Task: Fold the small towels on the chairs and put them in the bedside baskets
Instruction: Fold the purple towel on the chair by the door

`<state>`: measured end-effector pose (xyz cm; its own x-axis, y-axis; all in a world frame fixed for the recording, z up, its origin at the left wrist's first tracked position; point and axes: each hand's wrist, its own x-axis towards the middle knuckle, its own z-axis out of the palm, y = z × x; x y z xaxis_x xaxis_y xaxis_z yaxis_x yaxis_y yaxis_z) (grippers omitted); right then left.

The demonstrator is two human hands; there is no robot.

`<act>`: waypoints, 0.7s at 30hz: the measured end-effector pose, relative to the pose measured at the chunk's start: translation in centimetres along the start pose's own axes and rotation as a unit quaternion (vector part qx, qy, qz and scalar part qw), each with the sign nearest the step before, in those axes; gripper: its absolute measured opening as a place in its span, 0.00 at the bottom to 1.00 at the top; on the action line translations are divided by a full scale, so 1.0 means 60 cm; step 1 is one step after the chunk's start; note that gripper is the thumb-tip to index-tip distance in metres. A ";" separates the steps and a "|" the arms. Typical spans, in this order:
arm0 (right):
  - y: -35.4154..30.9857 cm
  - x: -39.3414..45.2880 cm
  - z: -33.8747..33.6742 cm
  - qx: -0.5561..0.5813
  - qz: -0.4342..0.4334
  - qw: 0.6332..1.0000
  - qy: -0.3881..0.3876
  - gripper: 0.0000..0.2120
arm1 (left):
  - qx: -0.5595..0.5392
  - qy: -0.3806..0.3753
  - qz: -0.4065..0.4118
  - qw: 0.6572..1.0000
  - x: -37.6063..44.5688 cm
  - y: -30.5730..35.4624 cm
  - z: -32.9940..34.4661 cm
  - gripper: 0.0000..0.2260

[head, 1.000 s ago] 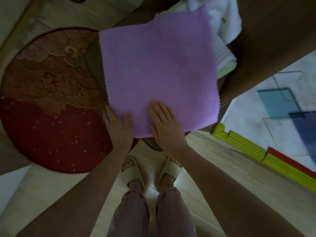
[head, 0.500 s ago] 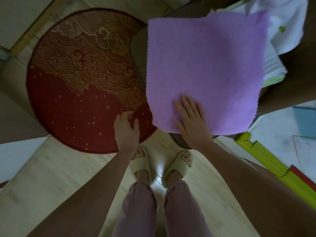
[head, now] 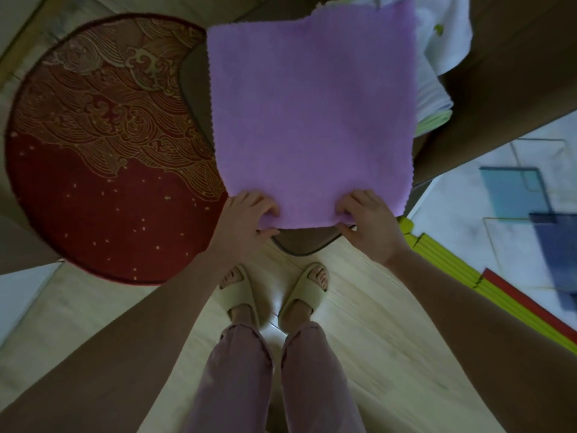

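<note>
The purple towel (head: 310, 120) is lying spread flat over the chair seat (head: 304, 242), with only the seat's near rounded edge and a strip at the left showing. Both hands are gripping its near edge: the left hand (head: 245, 220) is pinching the near-left corner, fingers curled on top and thumb tucked beneath, and the right hand (head: 367, 221) is doing the same just short of the near-right corner. The whole cloth is stretching away from the fingers toward the far side, so the free far edge is lying straight ahead of both hands, each about equally near its own corner. The towel is looking roughly square, with no clear long axis. A near-to-far fold, carrying this edge over to the far one, seems the likely next move. Beyond the towel's right edge, white folded linens (head: 434, 95) are stacking up.
</note>
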<state>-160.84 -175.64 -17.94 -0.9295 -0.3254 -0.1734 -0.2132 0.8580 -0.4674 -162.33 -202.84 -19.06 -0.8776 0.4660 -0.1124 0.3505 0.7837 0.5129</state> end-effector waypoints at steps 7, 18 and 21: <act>0.002 -0.006 -0.029 -0.001 0.063 0.998 0.031 0.09 | -0.025 0.008 -0.032 0.999 0.001 0.010 -0.023 0.05; -0.029 0.106 -0.184 0.060 0.172 0.980 0.080 0.06 | -0.202 -0.015 -0.196 0.959 0.105 0.049 -0.174 0.02; -0.027 0.150 -0.217 0.027 0.154 0.981 0.113 0.07 | -0.155 -0.007 -0.155 0.976 0.139 0.038 -0.213 0.05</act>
<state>-172.79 -174.78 -7.45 -0.9916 0.0481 -0.1203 0.0995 0.8777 -0.4688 -173.03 -202.41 -7.92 -0.9205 0.2330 -0.3136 -0.0493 0.7269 0.6849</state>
